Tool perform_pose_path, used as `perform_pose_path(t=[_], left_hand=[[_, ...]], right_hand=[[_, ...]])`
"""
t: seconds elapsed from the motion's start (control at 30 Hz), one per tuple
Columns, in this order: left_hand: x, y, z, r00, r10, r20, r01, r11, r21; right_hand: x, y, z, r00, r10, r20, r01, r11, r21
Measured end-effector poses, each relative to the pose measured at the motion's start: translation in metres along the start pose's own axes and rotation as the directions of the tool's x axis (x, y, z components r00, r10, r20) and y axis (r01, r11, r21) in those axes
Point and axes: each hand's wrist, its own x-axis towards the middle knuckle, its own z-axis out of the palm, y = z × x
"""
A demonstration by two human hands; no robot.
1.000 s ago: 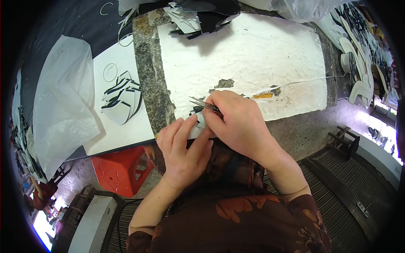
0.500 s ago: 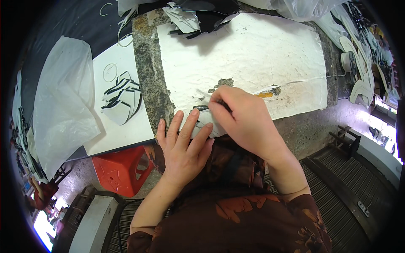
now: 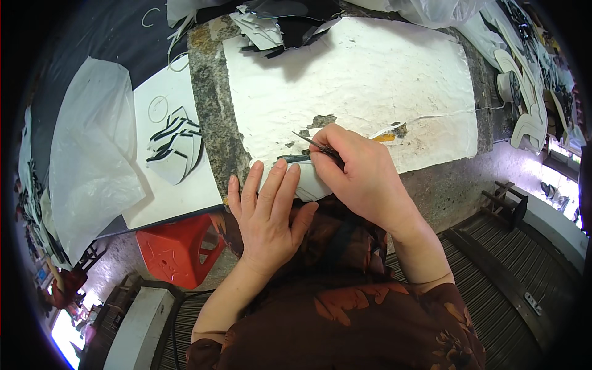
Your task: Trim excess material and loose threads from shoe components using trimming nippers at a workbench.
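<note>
Hands: left hand (image 3: 266, 219) splayed flat on pale piece (image 3: 311, 182) | right hand (image 3: 361, 169) curled round apparent scissors (image 3: 320, 147), grip partly hidden

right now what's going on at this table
A person's left hand rests spread on a white piece at the table's near edge. The right hand grips a slim, pointed metal tool by its dark edge. To the left, similar pieces lie overlapping on a white sheet.

The left hand (image 3: 265, 219) covers part of the white piece (image 3: 312, 182); the right hand (image 3: 361, 169) buries the pointed tool (image 3: 307, 139) past its tip; up top, the edge crops clear plastic (image 3: 441, 11)!
</note>
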Motion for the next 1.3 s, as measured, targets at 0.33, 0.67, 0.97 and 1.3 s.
perform_pose_path(t=[0.33, 0.67, 0.97, 1.3], left_hand=[[0.001, 0.003, 0.002, 1.000, 0.006, -0.019, -0.006, 1.000, 0.011], [0.002, 0.005, 0.004, 0.999, 0.014, -0.042, -0.013, 1.000, 0.011], [0.008, 0.012, 0.000, 1.000, -0.019, -0.016, 0.020, 0.997, 0.069], [0.015, 0.015, 0.000, 0.998, -0.014, -0.060, 0.020, 0.996, 0.091]], right_hand=[[0.001, -0.003, -0.003, 0.992, 0.126, 0.002, -0.125, 0.981, 0.150], [-0.003, 0.001, 0.000, 0.984, 0.175, -0.008, -0.173, 0.978, 0.118], [-0.002, -0.002, -0.002, 0.987, 0.157, -0.026, -0.155, 0.986, 0.062], [0.000, 0.009, -0.014, 0.987, 0.161, 0.008, -0.161, 0.985, 0.069]])
